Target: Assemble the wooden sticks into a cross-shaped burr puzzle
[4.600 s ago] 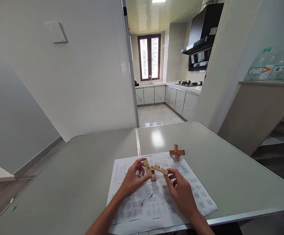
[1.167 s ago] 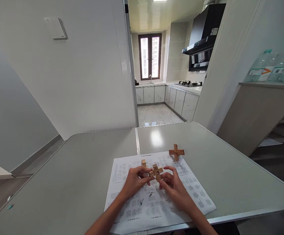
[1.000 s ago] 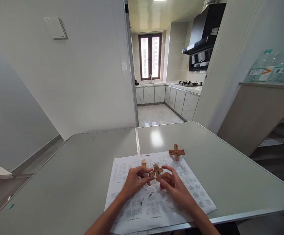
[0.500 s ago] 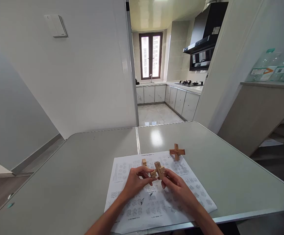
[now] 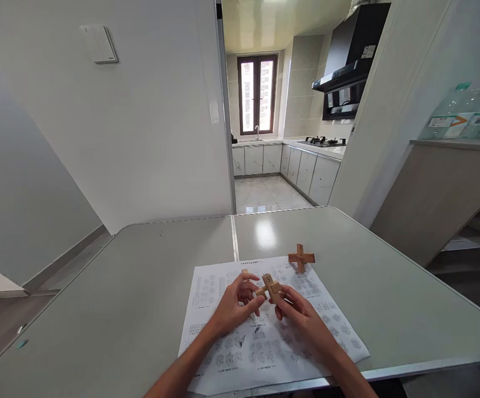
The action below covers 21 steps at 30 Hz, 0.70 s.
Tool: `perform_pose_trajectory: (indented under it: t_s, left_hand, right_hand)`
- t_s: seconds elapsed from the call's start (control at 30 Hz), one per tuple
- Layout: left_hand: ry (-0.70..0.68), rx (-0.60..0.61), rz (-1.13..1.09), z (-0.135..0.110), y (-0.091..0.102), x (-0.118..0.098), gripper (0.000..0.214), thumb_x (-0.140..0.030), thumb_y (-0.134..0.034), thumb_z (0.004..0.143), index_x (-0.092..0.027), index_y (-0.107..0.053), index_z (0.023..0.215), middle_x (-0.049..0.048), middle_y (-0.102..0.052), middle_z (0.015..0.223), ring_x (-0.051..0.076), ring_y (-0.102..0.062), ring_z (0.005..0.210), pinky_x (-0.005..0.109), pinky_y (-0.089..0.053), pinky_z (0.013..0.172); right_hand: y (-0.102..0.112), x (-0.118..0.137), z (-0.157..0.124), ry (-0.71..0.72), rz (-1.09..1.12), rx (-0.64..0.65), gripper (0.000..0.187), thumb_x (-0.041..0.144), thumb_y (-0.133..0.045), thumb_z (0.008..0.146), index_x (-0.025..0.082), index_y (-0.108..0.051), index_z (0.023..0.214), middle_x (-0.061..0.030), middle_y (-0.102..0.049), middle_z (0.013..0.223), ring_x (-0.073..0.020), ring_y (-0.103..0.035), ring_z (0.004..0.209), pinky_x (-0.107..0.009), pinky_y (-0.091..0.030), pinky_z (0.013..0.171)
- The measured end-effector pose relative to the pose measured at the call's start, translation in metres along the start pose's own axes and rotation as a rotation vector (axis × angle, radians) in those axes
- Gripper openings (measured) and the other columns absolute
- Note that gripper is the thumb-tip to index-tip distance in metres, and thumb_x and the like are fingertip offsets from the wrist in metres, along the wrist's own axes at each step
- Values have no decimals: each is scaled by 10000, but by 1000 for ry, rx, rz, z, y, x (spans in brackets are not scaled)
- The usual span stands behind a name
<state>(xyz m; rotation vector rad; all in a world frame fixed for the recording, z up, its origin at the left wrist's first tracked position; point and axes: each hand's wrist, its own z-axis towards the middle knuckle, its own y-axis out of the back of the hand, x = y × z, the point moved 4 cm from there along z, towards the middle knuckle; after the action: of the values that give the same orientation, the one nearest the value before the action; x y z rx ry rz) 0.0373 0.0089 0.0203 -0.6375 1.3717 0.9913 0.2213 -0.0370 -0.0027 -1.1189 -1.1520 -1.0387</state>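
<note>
My right hand [image 5: 300, 314] is closed on a light wooden burr puzzle [image 5: 270, 287], made of crossed notched sticks with a number on the upright one. Its thumb and fingers grip the lower right side of the puzzle. My left hand [image 5: 236, 305] is just left of it, fingers curved and apart. The left thumb tip is close to the puzzle's left arm; whether it touches I cannot tell. Behind the left fingers a small light wooden block [image 5: 245, 271] shows only its top. A darker, assembled wooden cross puzzle [image 5: 301, 257] sits at the sheet's far right corner.
Beneath both hands lies a large white printed sheet [image 5: 210, 362] with rows of small diagrams, reaching the near edge of the grey table [image 5: 148, 309]. A small green object [image 5: 22, 343] is at the table's left edge. Plastic bottles [image 5: 451, 113] stand on a shelf at right.
My left fingers have loosened and spread from the stick they pinched, which now sits against the puzzle's left side. My left hand now covers more of the small block. The view has shifted slightly.
</note>
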Motion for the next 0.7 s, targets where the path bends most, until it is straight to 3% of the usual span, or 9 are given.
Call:
perform_pose_trajectory:
  t_s: [0.17, 0.37, 0.47, 0.7]
  left_hand:
    - [3, 24, -34, 0, 0, 2, 482, -492, -693, 935, -211, -556, 1303, 56, -699, 948, 143, -660, 664, 243, -506, 589]
    - [52, 214, -82, -2, -4, 2, 522, -488, -652, 971, -175, -553, 1378, 42, -712, 789, 140, -645, 613, 236, -510, 577]
    - [71, 259, -116, -3, -6, 0, 506, -509, -632, 979, -153, -593, 1337, 65, -725, 804, 156, -679, 609, 235, -517, 549]
    - [107, 281, -182, -3, -7, -3, 538, -526, -560, 1015, -201, -475, 1435, 93, -763, 875, 176, -727, 593, 213, -520, 484]
  right_hand:
    - [-6, 3, -1, 28, -52, 99, 449, 616, -593, 944, 264, -667, 1212, -38, -657, 973, -179, -594, 760, -332, -506, 788]
    - [-14, 10, -6, 15, -102, 233, 445, 601, -507, 997, 244, -684, 1194, -14, -624, 861, -173, -549, 757, -316, -471, 794]
    - [-12, 8, -6, 19, -109, 205, 442, 579, -507, 1006, 228, -674, 1215, -3, -589, 807, -172, -528, 753, -313, -452, 787]
    - [-5, -1, -3, 23, -134, 87, 428, 574, -542, 986, 221, -654, 1199, 1, -566, 812, -175, -540, 742, -309, -450, 734]
